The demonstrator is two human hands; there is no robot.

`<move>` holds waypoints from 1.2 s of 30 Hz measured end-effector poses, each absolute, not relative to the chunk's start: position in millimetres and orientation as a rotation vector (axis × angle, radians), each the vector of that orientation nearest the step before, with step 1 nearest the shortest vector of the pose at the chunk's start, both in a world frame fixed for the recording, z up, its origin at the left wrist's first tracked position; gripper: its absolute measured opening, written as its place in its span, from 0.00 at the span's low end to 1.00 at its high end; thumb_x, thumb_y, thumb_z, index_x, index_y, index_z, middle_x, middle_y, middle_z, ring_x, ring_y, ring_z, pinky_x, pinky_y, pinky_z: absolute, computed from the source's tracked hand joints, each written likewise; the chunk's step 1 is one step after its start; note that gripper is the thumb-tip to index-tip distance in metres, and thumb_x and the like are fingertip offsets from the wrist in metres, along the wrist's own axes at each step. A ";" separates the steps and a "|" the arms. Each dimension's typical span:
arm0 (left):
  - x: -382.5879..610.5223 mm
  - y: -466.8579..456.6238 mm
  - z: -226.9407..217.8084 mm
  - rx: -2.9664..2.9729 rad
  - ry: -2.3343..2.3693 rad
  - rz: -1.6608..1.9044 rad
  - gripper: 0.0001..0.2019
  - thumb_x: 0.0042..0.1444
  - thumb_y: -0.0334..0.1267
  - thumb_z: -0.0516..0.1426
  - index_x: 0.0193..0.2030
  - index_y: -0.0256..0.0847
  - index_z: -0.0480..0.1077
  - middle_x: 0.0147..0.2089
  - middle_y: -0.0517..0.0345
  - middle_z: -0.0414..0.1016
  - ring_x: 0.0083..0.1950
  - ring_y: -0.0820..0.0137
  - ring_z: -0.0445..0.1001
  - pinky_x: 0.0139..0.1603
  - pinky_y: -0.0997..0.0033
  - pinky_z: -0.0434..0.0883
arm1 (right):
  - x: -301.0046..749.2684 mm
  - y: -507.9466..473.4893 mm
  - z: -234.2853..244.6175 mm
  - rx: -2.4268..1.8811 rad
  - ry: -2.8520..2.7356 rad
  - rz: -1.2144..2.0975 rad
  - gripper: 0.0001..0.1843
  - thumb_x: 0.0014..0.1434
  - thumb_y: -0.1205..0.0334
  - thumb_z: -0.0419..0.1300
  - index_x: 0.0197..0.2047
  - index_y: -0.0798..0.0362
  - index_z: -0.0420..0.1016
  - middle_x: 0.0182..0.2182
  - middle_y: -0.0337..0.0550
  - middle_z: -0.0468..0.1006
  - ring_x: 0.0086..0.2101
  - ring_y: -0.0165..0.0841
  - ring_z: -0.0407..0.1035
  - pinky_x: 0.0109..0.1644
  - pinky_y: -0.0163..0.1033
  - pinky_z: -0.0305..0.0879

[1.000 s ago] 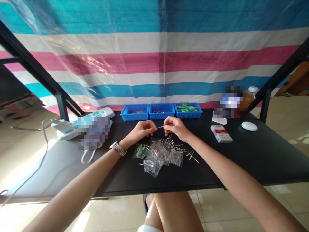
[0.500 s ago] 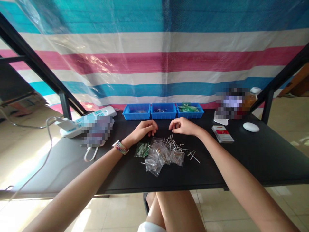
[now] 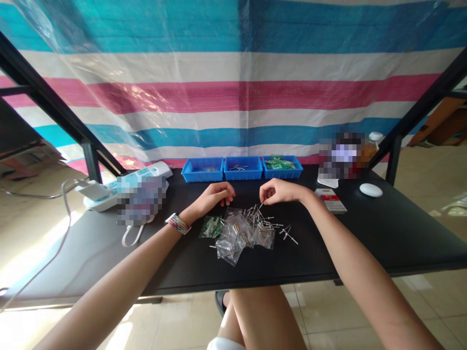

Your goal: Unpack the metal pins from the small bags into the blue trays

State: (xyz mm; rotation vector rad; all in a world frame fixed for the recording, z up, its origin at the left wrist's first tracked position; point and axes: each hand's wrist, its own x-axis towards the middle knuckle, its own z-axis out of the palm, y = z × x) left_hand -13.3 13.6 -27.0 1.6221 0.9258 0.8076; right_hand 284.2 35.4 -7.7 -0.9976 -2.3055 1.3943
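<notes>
My left hand (image 3: 220, 195) rests on the black table with its fingers curled in, and nothing shows between them. Just below it lie a small green-printed packet (image 3: 212, 227) and several clear plastic bags (image 3: 233, 238) with brass-coloured pieces inside. My right hand (image 3: 274, 191) is pinched at the upper edge of a loose heap of silver blind rivets (image 3: 255, 216). A thin rivet pin (image 3: 261, 206) shows at its fingertips. Behind the hands stand three blue bins: the left bin (image 3: 202, 178), the middle bin (image 3: 242, 174) with a few rivets, and the right bin (image 3: 283, 174) with green packets.
On the left are a power strip (image 3: 146, 173) with a plugged-in charger and a blurred object. A cigarette box (image 3: 331, 200), a white oval object (image 3: 371, 190) and a bottle (image 3: 372, 143) stand on the right. A striped tarp (image 3: 204, 92) hangs behind the table.
My right hand has come down to the rivets, and its fingers have closed around a pin. My left hand stays curled in place. The whole view has shifted slightly.
</notes>
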 end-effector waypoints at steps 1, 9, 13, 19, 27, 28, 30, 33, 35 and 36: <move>-13.7 14.8 -28.3 1.626 0.926 0.801 0.13 0.58 0.48 0.62 0.35 0.38 0.75 0.30 0.56 0.76 0.29 0.70 0.73 0.27 0.74 0.66 | 288.3 36.3 -6.9 -0.993 -2.267 1.424 0.07 0.49 0.63 0.69 0.33 0.56 0.81 0.27 0.38 0.80 0.28 0.28 0.69 0.33 0.33 0.63; -15.1 19.1 -32.9 1.666 0.931 0.736 0.18 0.61 0.52 0.61 0.38 0.36 0.76 0.32 0.55 0.77 0.31 0.72 0.73 0.29 0.75 0.65 | 274.1 33.6 -17.2 -0.863 -1.660 1.490 0.11 0.52 0.59 0.71 0.34 0.55 0.75 0.26 0.37 0.77 0.24 0.27 0.70 0.28 0.32 0.68; -14.5 17.5 -31.0 1.716 0.933 0.689 0.26 0.66 0.59 0.56 0.41 0.34 0.79 0.32 0.53 0.77 0.32 0.71 0.73 0.31 0.74 0.65 | 237.0 21.9 -27.1 -0.769 -1.466 1.509 0.16 0.51 0.55 0.74 0.35 0.54 0.74 0.30 0.39 0.80 0.24 0.29 0.74 0.26 0.34 0.73; -16.7 17.5 -30.9 1.703 0.916 0.689 0.23 0.63 0.58 0.61 0.37 0.35 0.79 0.33 0.54 0.78 0.33 0.71 0.73 0.31 0.74 0.66 | 214.1 10.4 -32.1 -0.736 -1.491 1.433 0.17 0.51 0.55 0.75 0.35 0.55 0.74 0.29 0.39 0.81 0.22 0.29 0.76 0.26 0.34 0.76; -14.2 13.1 -25.9 1.677 0.974 0.754 0.19 0.55 0.53 0.67 0.37 0.36 0.78 0.29 0.59 0.74 0.30 0.73 0.71 0.29 0.75 0.65 | 213.5 10.1 -32.4 -0.802 -1.494 1.465 0.16 0.54 0.53 0.72 0.35 0.55 0.74 0.29 0.39 0.80 0.23 0.30 0.76 0.25 0.34 0.76; -13.9 12.7 -25.5 1.680 0.982 0.756 0.19 0.55 0.53 0.68 0.36 0.36 0.78 0.28 0.59 0.74 0.29 0.73 0.71 0.29 0.76 0.65 | 213.0 10.1 -33.1 -0.800 -1.489 1.456 0.16 0.54 0.53 0.72 0.34 0.55 0.74 0.28 0.39 0.79 0.23 0.30 0.76 0.25 0.35 0.76; -13.4 12.3 -25.0 1.676 0.986 0.758 0.19 0.54 0.53 0.68 0.36 0.36 0.77 0.28 0.59 0.74 0.29 0.73 0.71 0.29 0.76 0.64 | 211.8 10.4 -34.9 -0.798 -1.477 1.433 0.16 0.53 0.54 0.73 0.34 0.55 0.74 0.28 0.39 0.79 0.24 0.31 0.76 0.26 0.35 0.77; -13.1 12.5 -24.5 1.643 0.976 0.757 0.21 0.57 0.57 0.65 0.34 0.36 0.77 0.28 0.58 0.74 0.29 0.72 0.71 0.29 0.74 0.66 | 210.7 10.5 -37.0 -0.811 -1.479 1.385 0.15 0.51 0.57 0.73 0.33 0.54 0.73 0.25 0.37 0.77 0.25 0.32 0.77 0.27 0.35 0.77; -12.9 12.9 -24.4 1.619 0.975 0.762 0.23 0.59 0.59 0.62 0.33 0.36 0.76 0.28 0.57 0.75 0.29 0.71 0.71 0.30 0.74 0.66 | 210.5 10.2 -37.1 -0.817 -1.496 1.345 0.14 0.51 0.58 0.72 0.33 0.53 0.73 0.24 0.36 0.77 0.25 0.32 0.77 0.28 0.35 0.77; -12.8 13.1 -24.4 1.614 0.976 0.767 0.23 0.59 0.59 0.62 0.32 0.36 0.75 0.27 0.56 0.75 0.29 0.72 0.71 0.30 0.74 0.66 | 210.5 10.0 -36.7 -0.817 -1.505 1.327 0.13 0.51 0.58 0.72 0.33 0.53 0.73 0.24 0.36 0.77 0.26 0.32 0.77 0.29 0.36 0.77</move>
